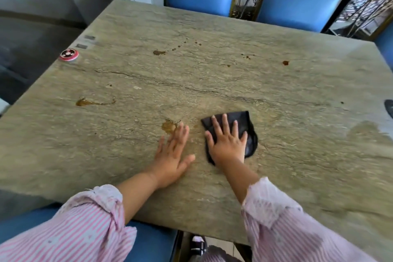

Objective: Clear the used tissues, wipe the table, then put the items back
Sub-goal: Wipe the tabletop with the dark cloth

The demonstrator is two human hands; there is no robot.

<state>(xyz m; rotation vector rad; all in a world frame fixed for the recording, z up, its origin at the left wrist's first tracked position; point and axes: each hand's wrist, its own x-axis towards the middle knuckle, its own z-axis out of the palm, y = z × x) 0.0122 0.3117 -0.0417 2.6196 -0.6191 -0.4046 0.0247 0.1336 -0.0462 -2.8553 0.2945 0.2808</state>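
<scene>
Two bare hands flat on greenish stone table (276,83): right hand (227,144), lower centre, fingers spread, pressing folded black cloth (244,127); left hand (172,155) open, empty, beside brown spill (169,126). More brown stains (85,102) at left and upper centre.

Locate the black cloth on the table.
In the head view, the cloth lies near the table's front edge, under the right hand, right of a brown stain.

The table (212,83) is grey-green stone with dark veins and brown stains (169,126). The cloth (244,125) is black. The sleeves (85,223) have pink and white stripes. The chairs (297,0) are blue with gold frames. A round button (69,54) is red and white.
</scene>
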